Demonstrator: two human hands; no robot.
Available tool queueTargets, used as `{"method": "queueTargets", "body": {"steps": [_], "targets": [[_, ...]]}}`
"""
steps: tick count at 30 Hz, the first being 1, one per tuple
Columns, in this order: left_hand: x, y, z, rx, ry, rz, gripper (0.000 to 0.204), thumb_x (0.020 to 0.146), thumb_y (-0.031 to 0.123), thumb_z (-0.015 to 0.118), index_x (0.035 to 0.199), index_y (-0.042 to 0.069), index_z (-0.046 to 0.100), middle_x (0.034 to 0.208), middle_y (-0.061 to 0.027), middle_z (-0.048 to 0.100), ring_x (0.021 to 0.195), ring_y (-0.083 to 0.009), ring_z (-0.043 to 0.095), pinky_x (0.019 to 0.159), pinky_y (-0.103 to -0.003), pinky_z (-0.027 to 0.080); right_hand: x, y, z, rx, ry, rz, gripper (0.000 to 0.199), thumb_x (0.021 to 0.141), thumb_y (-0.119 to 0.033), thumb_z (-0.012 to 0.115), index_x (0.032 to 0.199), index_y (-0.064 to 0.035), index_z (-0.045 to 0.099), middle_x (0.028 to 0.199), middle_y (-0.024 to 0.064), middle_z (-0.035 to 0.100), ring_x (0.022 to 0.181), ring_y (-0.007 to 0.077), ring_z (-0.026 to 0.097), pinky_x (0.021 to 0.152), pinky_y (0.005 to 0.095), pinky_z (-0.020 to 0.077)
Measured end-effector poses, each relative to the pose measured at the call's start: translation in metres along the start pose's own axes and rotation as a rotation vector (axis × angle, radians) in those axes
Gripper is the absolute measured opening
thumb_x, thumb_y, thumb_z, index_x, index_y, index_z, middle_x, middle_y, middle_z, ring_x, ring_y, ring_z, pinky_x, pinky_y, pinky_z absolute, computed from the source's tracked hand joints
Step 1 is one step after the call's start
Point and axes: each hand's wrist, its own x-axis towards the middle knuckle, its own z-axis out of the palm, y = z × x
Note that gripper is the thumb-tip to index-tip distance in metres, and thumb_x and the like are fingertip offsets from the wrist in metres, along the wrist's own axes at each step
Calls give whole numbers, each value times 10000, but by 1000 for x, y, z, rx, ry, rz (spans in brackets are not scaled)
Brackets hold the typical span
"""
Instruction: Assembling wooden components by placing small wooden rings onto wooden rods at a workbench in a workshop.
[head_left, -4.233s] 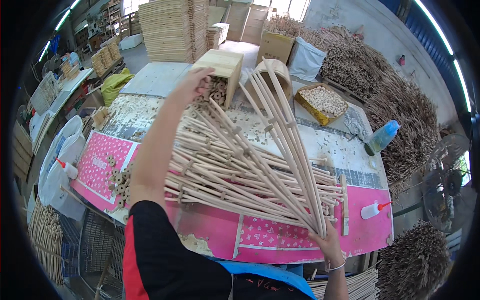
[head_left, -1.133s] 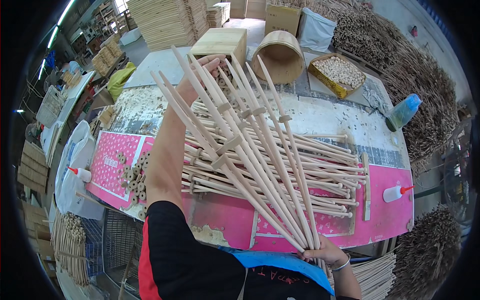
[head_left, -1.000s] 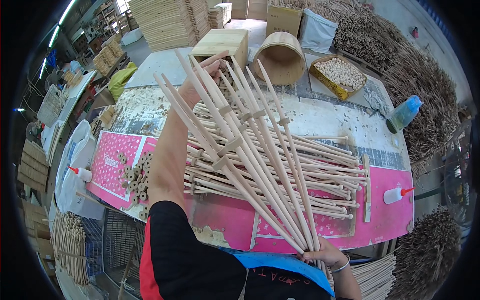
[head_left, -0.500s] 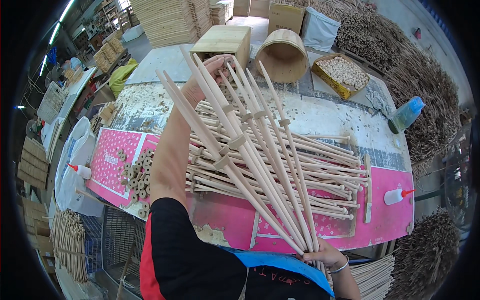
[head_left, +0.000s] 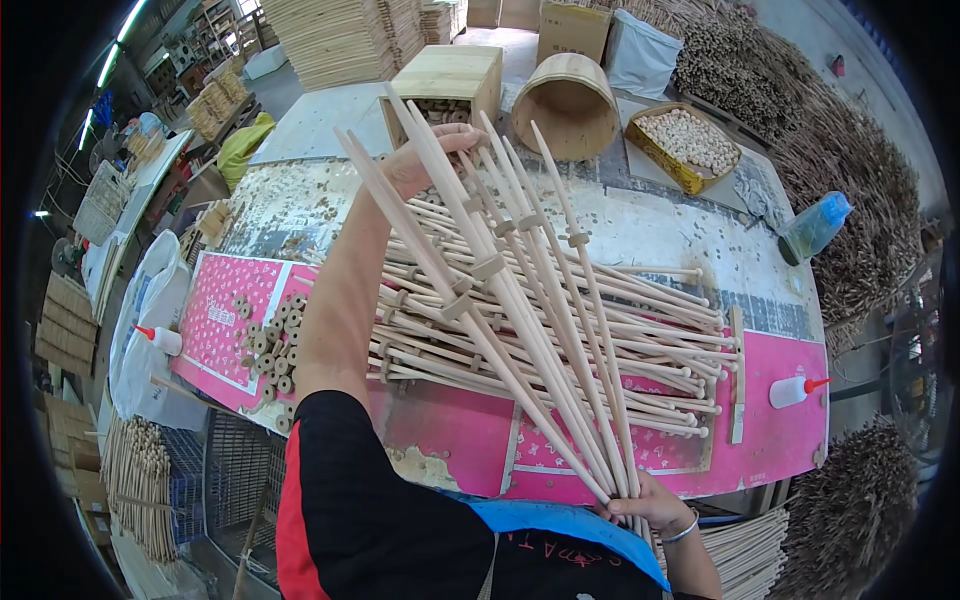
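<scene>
My right hand [head_left: 652, 505], at the table's near edge, is closed round the lower ends of a fanned bundle of pale wooden sticks [head_left: 545, 290]. Their pointed tips lean up and away to the left. Small wooden rings [head_left: 488, 267] sit partway along these sticks. My left hand [head_left: 435, 158] reaches to the upper ends, its fingers pinched round one stick near its tip; sticks in front partly hide it. Beneath the bundle lies a pile of similar sticks [head_left: 650, 345] with round knobs at their right ends. Loose wooden rings [head_left: 270, 345] lie left of my forearm.
Behind stand a wooden box [head_left: 455, 75] holding rings, a tipped wooden bucket [head_left: 565, 110] and a yellow tray of small balls [head_left: 690, 145]. White bottles with red tips [head_left: 795, 392] lie on either side. A wooden strip [head_left: 737, 375] borders the pile.
The upper ends of the bundle have swung slightly right and lower. My left hand has moved a little right and nearer, its fingers lower at a stick's tip. My right hand keeps its hold.
</scene>
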Motion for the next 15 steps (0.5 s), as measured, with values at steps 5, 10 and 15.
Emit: {"method": "queueTargets", "body": {"steps": [5, 10, 15], "targets": [[-1, -4, 7, -124, 44, 57, 607, 975, 477, 637, 1422, 75, 549, 1066, 10, 652, 909, -32, 593, 750, -165, 499, -4, -6, 5, -27, 1, -6, 444, 884, -211, 790, 1230, -9, 596, 941, 86, 685, 839, 158, 670, 691, 278, 553], [7, -52, -14, -248, 33, 120, 507, 1018, 302, 607, 1446, 45, 516, 1127, -32, 683, 906, -114, 647, 781, -279, 556, -1, -9, 3, 53, -46, -1, 491, 859, -213, 811, 1239, -8, 578, 945, 97, 677, 826, 147, 661, 658, 258, 537], [33, -84, 11, -760, -175, 283, 547, 939, 293, 722, 1415, 88, 548, 1205, -49, 661, 940, -121, 633, 789, -288, 570, 0, -6, -1, 74, -98, 8, 522, 849, -229, 826, 1248, -7, 571, 959, 99, 676, 822, 141, 660, 652, 256, 538]]}}
